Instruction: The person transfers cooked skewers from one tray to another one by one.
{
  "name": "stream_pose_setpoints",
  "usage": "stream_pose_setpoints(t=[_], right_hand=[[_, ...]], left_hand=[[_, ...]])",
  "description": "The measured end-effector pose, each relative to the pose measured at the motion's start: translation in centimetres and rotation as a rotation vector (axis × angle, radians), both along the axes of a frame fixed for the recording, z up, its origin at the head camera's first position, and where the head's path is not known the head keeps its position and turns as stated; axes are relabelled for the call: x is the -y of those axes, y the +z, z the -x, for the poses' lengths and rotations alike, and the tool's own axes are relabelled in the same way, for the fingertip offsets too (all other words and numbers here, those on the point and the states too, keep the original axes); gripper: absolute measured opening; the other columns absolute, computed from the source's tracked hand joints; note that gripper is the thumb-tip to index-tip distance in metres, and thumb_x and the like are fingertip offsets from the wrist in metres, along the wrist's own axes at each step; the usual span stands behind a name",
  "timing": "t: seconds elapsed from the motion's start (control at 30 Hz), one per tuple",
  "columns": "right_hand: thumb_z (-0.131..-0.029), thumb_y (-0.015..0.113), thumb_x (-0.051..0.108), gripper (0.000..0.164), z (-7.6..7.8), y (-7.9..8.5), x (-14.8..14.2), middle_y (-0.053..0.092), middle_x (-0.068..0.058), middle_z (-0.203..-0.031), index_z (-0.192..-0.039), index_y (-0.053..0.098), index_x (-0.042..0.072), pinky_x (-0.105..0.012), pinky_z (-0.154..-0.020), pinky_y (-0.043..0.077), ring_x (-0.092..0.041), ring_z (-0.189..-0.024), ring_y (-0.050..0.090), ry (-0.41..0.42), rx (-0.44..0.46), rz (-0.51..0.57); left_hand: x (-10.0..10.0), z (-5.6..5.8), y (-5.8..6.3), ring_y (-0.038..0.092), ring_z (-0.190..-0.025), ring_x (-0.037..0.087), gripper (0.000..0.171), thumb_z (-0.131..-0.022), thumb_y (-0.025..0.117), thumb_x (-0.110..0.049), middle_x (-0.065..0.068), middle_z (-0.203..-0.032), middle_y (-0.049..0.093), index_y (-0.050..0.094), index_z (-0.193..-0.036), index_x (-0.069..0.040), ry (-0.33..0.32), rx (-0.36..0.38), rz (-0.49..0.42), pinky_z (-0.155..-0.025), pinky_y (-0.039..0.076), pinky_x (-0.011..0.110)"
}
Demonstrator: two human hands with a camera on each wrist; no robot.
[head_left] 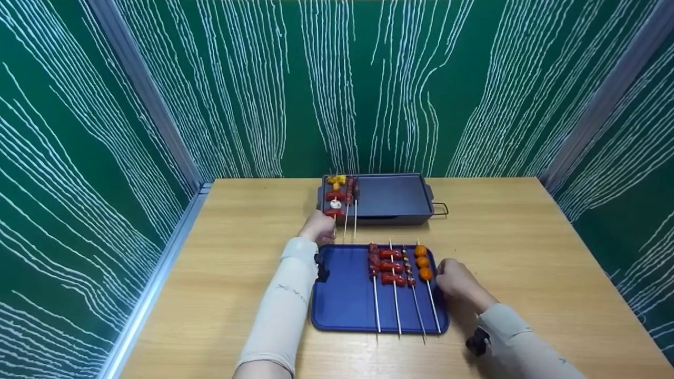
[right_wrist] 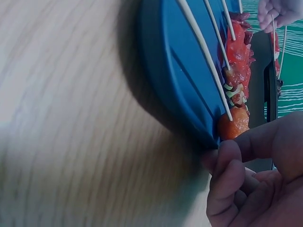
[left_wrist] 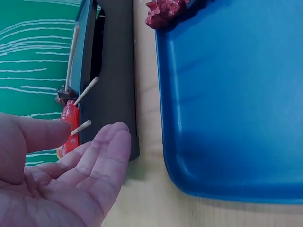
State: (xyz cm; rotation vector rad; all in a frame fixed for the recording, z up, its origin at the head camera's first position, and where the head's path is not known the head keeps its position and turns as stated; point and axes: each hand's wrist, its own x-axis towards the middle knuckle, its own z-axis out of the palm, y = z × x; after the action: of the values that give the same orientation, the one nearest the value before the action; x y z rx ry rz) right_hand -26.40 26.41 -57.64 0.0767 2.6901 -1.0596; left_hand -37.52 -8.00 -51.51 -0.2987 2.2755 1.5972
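My left hand point(head_left: 319, 227) is at the front left of a dark grill point(head_left: 392, 195). In the left wrist view its thumb point(left_wrist: 47, 135) and loosely bent fingers point(left_wrist: 102, 161) stand apart, around the stick end of a mixed skewer point(head_left: 335, 204) with yellow, red and white pieces. Two thinner meat skewers point(head_left: 349, 190) lie beside it on the grill. My right hand point(head_left: 455, 279) pinches the right rim of a blue tray point(head_left: 342, 305), fingers curled, close to the orange-ball skewer point(head_left: 423, 262). Sausage point(head_left: 391, 267) and meat skewers point(head_left: 373, 260) lie on the tray's right half.
The grill's wire handle point(head_left: 441, 209) sticks out at its right. Skewer sticks overhang the tray's front edge. The wooden table point(head_left: 237, 273) extends around both, with green, white-lined panels point(head_left: 326, 79) behind and at the sides.
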Motion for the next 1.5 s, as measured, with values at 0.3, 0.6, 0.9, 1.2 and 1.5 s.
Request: stream_pose_setpoints(t=[0.3,0.6,0.9,1.2,1.5], right_hand=[[-0.087,0.053,-0.003,0.005,0.0,-0.3,-0.1,0.054,-0.004,-0.064,-0.084,0.053,0.001,-0.021,-0.04,0.039,-0.012,-0.044,0.049,0.005,-0.015,0.028],[-0.088,0.052,-0.003,0.008,0.0,-0.2,-0.2,0.056,-0.007,-0.068,-0.094,0.055,-0.008,-0.022,-0.04,0.041,-0.014,-0.046,0.052,-0.001,0.004,0.049],[-0.088,0.052,-0.003,0.008,0.0,-0.3,-0.2,0.055,-0.007,-0.066,-0.094,0.055,-0.008,-0.022,-0.039,0.041,-0.014,-0.046,0.051,-0.007,0.005,0.061],[-0.089,0.05,-0.003,0.006,0.1,-0.2,-0.2,0.054,-0.004,-0.06,-0.091,0.055,-0.002,-0.022,-0.038,0.044,-0.013,-0.044,0.051,0.01,0.022,0.051],[-0.089,0.052,-0.003,0.007,0.2,0.0,-0.3,0.055,-0.005,-0.061,-0.095,0.056,-0.005,-0.024,-0.037,0.045,-0.015,-0.045,0.053,0.013,0.046,0.04]], left_hand=[[-0.8,0.0,-0.3,0.055,-0.058,0.011,0.04,-0.098,0.037,0.008,0.007,-0.079,0.06,0.05,-0.135,0.016,0.009,0.03,-0.183,-0.06,0.056,0.026],[-1.3,0.5,-0.3,0.054,-0.053,0.009,0.039,-0.104,0.036,0.006,0.008,-0.078,0.063,0.047,-0.141,0.015,0.029,0.042,-0.191,-0.052,0.052,0.019],[-1.0,0.8,-0.3,0.058,-0.053,0.009,0.024,-0.106,0.046,0.006,0.006,-0.073,0.064,0.056,-0.126,0.013,0.023,0.064,-0.232,-0.053,0.056,0.02],[-0.8,0.7,-0.1,0.062,-0.055,0.008,0.019,-0.106,0.045,0.005,0.004,-0.073,0.065,0.064,-0.111,0.009,0.035,0.058,-0.205,-0.059,0.06,0.02],[-0.5,0.4,0.6,0.063,-0.059,0.01,0.016,-0.107,0.049,0.005,0.006,-0.079,0.066,0.063,-0.112,0.007,0.012,0.052,-0.221,-0.067,0.065,0.025]])
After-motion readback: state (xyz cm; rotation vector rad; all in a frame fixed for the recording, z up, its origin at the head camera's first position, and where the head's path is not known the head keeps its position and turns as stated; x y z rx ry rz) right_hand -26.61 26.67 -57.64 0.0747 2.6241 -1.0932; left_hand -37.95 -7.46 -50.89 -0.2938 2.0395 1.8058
